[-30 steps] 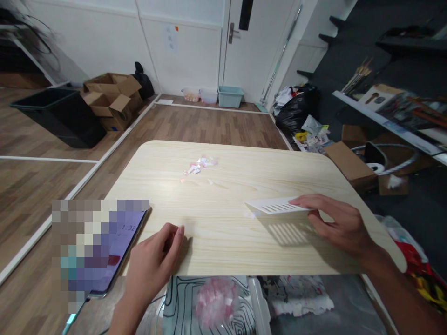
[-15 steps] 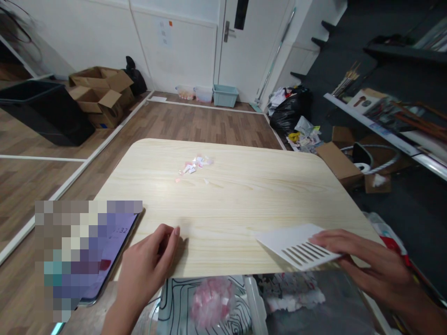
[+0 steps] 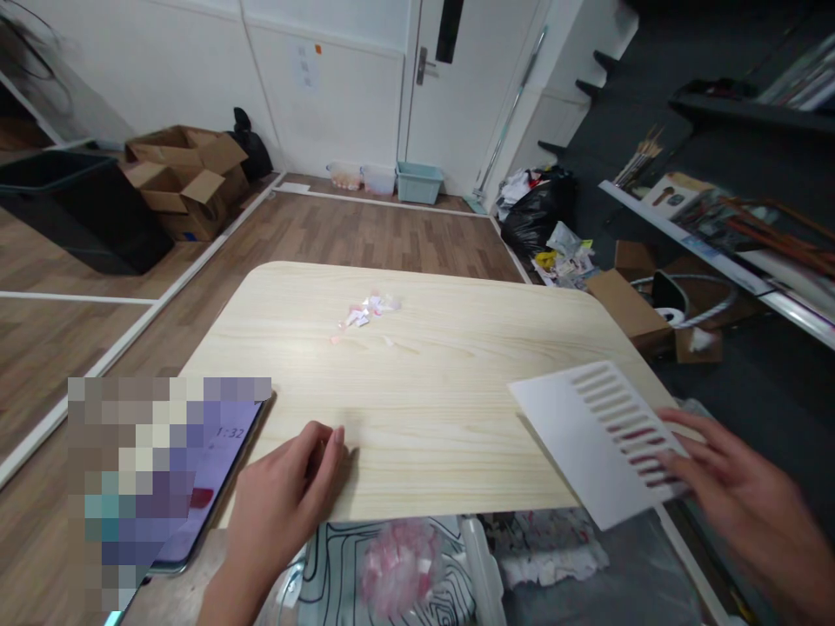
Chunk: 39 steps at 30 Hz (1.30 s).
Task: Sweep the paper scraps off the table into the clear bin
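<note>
My right hand pinches the right edge of a white card with a row of parallel slots cut through it. Tilted, its broad face toward me, the card is over the right front part of the pale wooden table. My left hand rests at the table's front left with its fingers curled in and nothing visible in them. Just left of that hand lies a phone with a lit screen, partly covered by a pixelated patch. Small pink and white scraps are scattered toward the table's far side.
Below the table's front edge, a bundle of pink plastic pieces sits on a patterned surface beside a grey container edge. A black bin and cardboard boxes stand at left. Shelves run along the right.
My right hand has turned the card from nearly flat to tilted, so more of its slotted face shows. The card has shifted slightly right. My left hand stays in place.
</note>
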{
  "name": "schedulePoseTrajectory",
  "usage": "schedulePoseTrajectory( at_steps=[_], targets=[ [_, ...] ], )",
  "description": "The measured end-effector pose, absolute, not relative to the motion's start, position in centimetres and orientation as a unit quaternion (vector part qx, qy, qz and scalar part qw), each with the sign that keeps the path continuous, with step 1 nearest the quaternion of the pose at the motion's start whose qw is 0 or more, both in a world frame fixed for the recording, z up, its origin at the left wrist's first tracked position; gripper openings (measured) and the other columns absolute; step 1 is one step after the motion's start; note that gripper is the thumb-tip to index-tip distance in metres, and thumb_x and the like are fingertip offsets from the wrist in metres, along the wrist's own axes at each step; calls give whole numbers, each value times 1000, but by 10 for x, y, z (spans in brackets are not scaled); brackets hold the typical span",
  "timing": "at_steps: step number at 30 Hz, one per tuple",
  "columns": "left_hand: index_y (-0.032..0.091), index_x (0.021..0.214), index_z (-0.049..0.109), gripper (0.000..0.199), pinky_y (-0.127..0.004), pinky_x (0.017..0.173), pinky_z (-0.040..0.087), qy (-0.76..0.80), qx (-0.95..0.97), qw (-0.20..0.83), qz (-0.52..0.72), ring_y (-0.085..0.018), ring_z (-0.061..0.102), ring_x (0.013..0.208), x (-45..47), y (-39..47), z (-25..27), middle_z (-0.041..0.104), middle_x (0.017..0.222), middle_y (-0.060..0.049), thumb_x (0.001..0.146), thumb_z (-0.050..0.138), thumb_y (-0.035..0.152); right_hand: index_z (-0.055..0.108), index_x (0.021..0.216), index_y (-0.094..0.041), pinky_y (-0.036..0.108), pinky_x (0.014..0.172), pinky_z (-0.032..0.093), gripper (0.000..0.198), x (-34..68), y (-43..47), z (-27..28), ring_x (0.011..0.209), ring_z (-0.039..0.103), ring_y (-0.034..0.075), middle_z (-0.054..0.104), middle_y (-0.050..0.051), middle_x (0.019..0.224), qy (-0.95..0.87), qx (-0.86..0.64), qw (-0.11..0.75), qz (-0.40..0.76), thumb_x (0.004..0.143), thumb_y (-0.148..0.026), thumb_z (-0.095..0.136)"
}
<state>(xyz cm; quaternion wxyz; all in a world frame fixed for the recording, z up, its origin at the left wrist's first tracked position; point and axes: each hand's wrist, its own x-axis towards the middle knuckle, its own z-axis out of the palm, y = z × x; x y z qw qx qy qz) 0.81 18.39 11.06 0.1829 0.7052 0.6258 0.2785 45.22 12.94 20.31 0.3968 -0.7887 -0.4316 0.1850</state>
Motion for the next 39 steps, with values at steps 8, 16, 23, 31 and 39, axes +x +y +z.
schedulePoseTrajectory(
  at_steps=[8, 16, 23, 31, 39],
  targets=[
    [24, 84, 62, 41, -26, 58, 38, 621, 705, 192, 284, -14, 65, 56, 8, 185, 110, 69, 65, 4, 109, 45, 52, 75, 133, -14, 27, 55, 56, 68, 395, 247, 172, 60, 71, 18, 85, 8, 91, -442, -705, 422, 362, 66, -24, 70],
    [23, 85, 62, 41, -26, 57, 37, 626, 674, 244, 307, -11, 61, 54, 7, 185, 110, 67, 63, 5, 108, 47, 53, 84, 122, -17, 28, 57, 55, 51, 349, 253, 165, 65, 72, 18, 86, 10, 102, -588, -609, 277, 454, 73, -22, 68],
    [23, 83, 60, 41, -25, 56, 36, 626, 666, 250, 319, -11, 56, 52, 7, 185, 111, 60, 59, 7, 109, 46, 53, 86, 116, -24, 30, 73, 62, 49, 328, 216, 177, 90, 80, 23, 84, 8, 116, -662, -554, 153, 482, 76, -17, 58],
    [23, 85, 61, 40, -25, 58, 36, 618, 676, 250, 314, -10, 58, 54, 7, 185, 111, 60, 61, 7, 109, 45, 52, 87, 115, -23, 28, 62, 60, 44, 341, 248, 200, 76, 78, 21, 86, 9, 107, -620, -588, 281, 437, 75, -21, 70],
    [24, 84, 60, 41, -26, 59, 37, 625, 669, 251, 313, -12, 59, 54, 9, 186, 113, 60, 60, 6, 109, 44, 52, 82, 125, -15, 27, 51, 52, 59, 345, 322, 172, 54, 67, 16, 83, 7, 78, -517, -647, 381, 411, 68, -16, 65]
  ],
)
